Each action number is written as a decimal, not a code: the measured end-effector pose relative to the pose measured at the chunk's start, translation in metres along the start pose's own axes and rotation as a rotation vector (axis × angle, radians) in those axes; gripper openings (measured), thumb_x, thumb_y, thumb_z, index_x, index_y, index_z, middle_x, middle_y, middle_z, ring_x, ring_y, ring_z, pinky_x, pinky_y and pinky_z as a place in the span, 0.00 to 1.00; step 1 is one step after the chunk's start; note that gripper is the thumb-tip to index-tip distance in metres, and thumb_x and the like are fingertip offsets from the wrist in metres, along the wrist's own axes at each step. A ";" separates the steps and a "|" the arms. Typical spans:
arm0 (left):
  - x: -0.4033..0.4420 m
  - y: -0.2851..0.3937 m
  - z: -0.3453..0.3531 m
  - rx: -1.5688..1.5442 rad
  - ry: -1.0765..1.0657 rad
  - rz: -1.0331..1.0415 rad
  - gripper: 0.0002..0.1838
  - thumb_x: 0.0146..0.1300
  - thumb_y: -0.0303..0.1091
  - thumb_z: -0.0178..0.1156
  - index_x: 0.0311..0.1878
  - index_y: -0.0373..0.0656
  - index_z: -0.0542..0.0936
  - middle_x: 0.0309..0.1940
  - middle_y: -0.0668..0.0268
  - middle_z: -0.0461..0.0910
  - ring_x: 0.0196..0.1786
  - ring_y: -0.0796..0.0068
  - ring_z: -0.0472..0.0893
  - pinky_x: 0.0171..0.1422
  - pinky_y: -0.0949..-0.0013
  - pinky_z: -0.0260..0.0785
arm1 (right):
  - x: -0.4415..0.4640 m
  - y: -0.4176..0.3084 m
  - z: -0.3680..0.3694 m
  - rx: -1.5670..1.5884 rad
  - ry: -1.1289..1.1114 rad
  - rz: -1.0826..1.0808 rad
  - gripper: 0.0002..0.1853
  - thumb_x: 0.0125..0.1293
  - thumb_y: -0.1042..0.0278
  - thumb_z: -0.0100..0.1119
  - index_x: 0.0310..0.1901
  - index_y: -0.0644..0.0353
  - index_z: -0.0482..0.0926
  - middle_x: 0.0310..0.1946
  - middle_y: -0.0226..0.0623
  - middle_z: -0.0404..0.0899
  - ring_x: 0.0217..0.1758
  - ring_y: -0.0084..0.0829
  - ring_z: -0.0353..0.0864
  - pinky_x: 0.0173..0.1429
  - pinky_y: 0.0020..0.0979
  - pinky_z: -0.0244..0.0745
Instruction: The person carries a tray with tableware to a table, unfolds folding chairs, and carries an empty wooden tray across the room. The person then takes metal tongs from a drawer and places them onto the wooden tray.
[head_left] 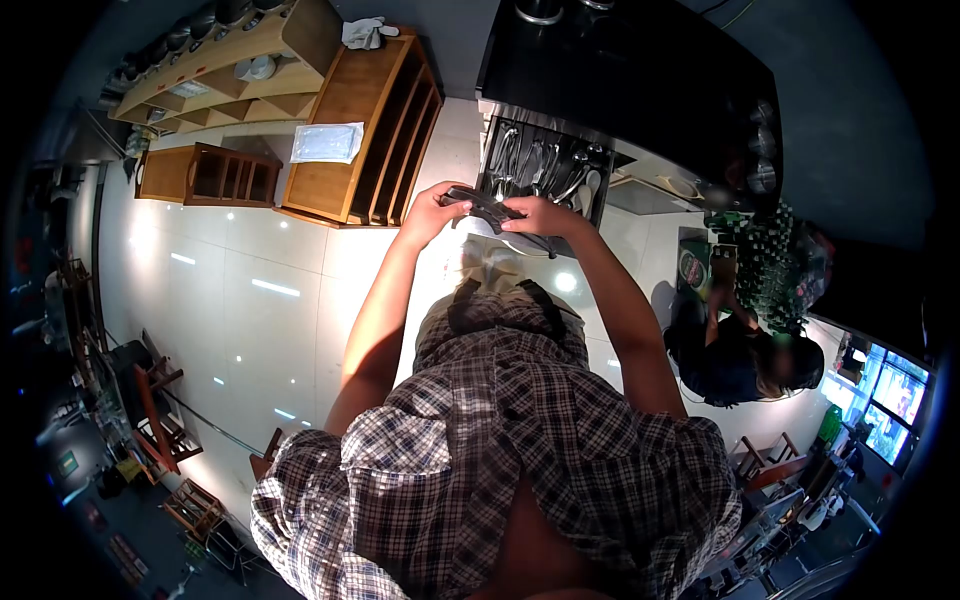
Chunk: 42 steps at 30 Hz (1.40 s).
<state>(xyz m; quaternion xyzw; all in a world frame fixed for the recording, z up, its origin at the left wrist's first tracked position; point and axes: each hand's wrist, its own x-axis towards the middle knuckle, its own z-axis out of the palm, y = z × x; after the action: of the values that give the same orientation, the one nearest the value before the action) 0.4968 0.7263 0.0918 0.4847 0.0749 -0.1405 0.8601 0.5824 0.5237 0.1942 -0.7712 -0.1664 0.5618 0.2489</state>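
Note:
Both my hands are closed on a dark, elongated thing [484,208] whose exact kind I cannot make out. My left hand [436,214] grips its left end, with the thumb on top. My right hand [540,216] pinches the right end with thumb and fingers. Just beyond them is an open drawer [604,205], part of it hidden behind my hands. Inside lie several metal spoons and forks [540,165] and a pale spoon [592,184].
The drawer belongs to a black-topped counter [630,70]. Left of it stand a wooden cabinet [345,90] with a pale packet [327,143] and white gloves [367,33], and a shelf unit [230,75]. A seated person [745,345] is at the right, beside green plants [765,265].

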 end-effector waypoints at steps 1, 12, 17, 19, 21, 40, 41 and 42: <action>0.001 -0.004 -0.001 0.000 -0.001 0.000 0.19 0.54 0.22 0.62 0.50 0.36 0.74 0.35 0.66 0.79 0.32 0.85 0.76 0.35 0.82 0.68 | 0.003 0.006 0.003 0.091 0.009 -0.021 0.23 0.58 0.61 0.59 0.54 0.59 0.72 0.41 0.37 0.78 0.44 0.26 0.74 0.50 0.27 0.67; -0.006 0.030 0.004 0.845 0.028 0.343 0.29 0.50 0.37 0.64 0.56 0.43 0.69 0.53 0.59 0.71 0.58 0.66 0.69 0.65 0.60 0.56 | 0.004 -0.003 0.009 -0.495 0.175 0.017 0.18 0.58 0.60 0.56 0.47 0.61 0.73 0.33 0.41 0.78 0.39 0.36 0.78 0.42 0.34 0.72; 0.001 -0.001 0.039 1.429 -0.288 0.155 0.30 0.46 0.40 0.65 0.53 0.41 0.68 0.40 0.58 0.78 0.44 0.61 0.77 0.52 0.56 0.67 | 0.018 0.011 0.034 -1.032 0.309 -0.255 0.12 0.55 0.65 0.55 0.38 0.63 0.74 0.28 0.36 0.77 0.35 0.37 0.78 0.35 0.36 0.74; 0.005 -0.021 0.038 1.374 -0.223 0.185 0.26 0.47 0.38 0.64 0.48 0.40 0.67 0.35 0.58 0.79 0.36 0.58 0.79 0.39 0.59 0.70 | 0.022 0.008 0.047 -1.270 0.353 -0.180 0.18 0.54 0.58 0.57 0.41 0.61 0.73 0.30 0.35 0.77 0.36 0.36 0.77 0.37 0.33 0.74; 0.005 -0.028 0.037 1.262 -0.153 0.079 0.24 0.48 0.38 0.63 0.46 0.41 0.67 0.33 0.57 0.79 0.35 0.56 0.79 0.35 0.60 0.71 | 0.020 0.004 0.053 -1.293 0.391 -0.153 0.18 0.53 0.58 0.57 0.43 0.60 0.73 0.31 0.32 0.76 0.39 0.36 0.75 0.44 0.34 0.73; -0.043 -0.054 -0.001 1.405 0.540 0.112 0.13 0.56 0.25 0.49 0.45 0.39 0.73 0.65 0.57 0.58 0.67 0.55 0.57 0.54 0.61 0.70 | 0.006 0.147 0.096 -0.794 0.661 -0.123 0.27 0.55 0.74 0.47 0.59 0.48 0.66 0.55 0.37 0.68 0.60 0.38 0.64 0.63 0.45 0.57; -0.047 -0.056 0.001 1.363 0.562 0.075 0.13 0.56 0.24 0.49 0.45 0.39 0.73 0.65 0.57 0.58 0.67 0.54 0.57 0.53 0.62 0.70 | 0.004 0.149 0.096 -0.796 0.659 -0.128 0.27 0.55 0.74 0.47 0.59 0.48 0.66 0.55 0.37 0.68 0.60 0.38 0.64 0.63 0.45 0.57; -0.051 -0.057 0.003 1.349 0.563 0.043 0.14 0.56 0.24 0.49 0.46 0.39 0.73 0.65 0.57 0.57 0.67 0.55 0.57 0.53 0.62 0.71 | 0.001 0.144 0.094 -0.823 0.700 -0.147 0.26 0.54 0.75 0.46 0.58 0.49 0.67 0.53 0.36 0.70 0.57 0.39 0.66 0.61 0.43 0.59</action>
<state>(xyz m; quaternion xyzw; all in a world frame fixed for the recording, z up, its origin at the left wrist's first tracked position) 0.4303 0.7047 0.0604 0.9281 0.1807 -0.0094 0.3253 0.4902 0.4247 0.0887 -0.9322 -0.3332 0.1410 0.0055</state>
